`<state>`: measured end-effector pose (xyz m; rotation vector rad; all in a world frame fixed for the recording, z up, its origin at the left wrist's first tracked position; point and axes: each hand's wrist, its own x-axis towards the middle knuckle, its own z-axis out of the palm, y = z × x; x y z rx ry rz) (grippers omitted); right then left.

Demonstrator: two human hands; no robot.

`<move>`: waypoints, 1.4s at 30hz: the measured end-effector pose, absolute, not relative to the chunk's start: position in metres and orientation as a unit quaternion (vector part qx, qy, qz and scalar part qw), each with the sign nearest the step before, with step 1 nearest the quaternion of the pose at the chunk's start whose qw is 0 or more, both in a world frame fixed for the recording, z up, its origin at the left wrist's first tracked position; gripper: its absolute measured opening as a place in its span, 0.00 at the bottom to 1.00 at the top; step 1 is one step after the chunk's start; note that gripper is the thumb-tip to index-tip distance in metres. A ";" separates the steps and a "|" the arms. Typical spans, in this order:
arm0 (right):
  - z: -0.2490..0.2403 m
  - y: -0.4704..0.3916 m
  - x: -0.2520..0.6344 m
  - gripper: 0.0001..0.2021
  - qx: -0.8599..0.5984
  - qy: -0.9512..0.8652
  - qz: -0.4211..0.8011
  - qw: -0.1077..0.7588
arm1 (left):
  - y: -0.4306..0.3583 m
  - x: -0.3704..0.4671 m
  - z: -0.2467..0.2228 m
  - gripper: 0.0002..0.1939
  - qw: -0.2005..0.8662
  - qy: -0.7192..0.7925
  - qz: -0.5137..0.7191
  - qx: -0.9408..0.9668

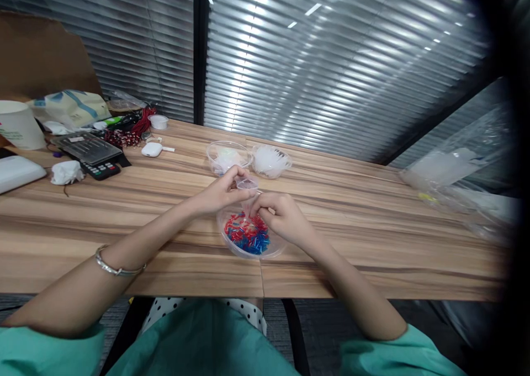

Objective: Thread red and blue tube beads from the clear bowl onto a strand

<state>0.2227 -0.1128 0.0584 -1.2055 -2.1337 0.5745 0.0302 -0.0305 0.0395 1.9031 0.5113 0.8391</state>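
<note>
My left hand [231, 191] is closed on a small clear plastic cup [248, 185], held tilted above a round clear bowl [275, 250]. Small red pieces [240, 225] and blue pieces [257, 243], short and tube-like, lie in that bowl. My right hand [278, 213] is closed, with its fingertips near the cup's lower part over the red pieces. What those fingertips hold, if anything, is too small to make out. Behind my hands stand a clear bowl [210, 152] with whitish contents and a heap of translucent white pieces [271, 162].
At the left are a paper cup [20, 126], a crumpled tissue [67, 173], a black keypad device [101, 170], a tool case [86, 147], a white earphone case [152, 149] and red cords [141, 123]. Clear plastic bags [459, 169] lie at the right. Window blinds rise behind the wooden table [174, 265].
</note>
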 end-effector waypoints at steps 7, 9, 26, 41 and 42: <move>0.068 -0.114 0.221 0.18 -0.426 -0.872 0.169 0.174 | -0.033 0.030 0.043 0.20 0.450 0.178 0.344 0.805; 0.071 -0.116 0.221 0.14 -0.412 -0.885 0.160 0.145 | -0.035 0.031 0.042 0.19 0.444 0.173 0.344 0.809; 0.075 -0.119 0.220 0.16 -0.404 -0.901 0.143 0.073 | -0.041 0.034 0.043 0.20 0.432 0.176 0.329 0.821; 0.074 -0.120 0.220 0.19 -0.402 -0.898 0.159 0.079 | -0.042 0.037 0.043 0.19 0.458 0.165 0.339 0.805; 0.073 -0.120 0.220 0.19 -0.402 -0.897 0.163 0.085 | -0.043 0.037 0.043 0.19 0.457 0.166 0.338 0.806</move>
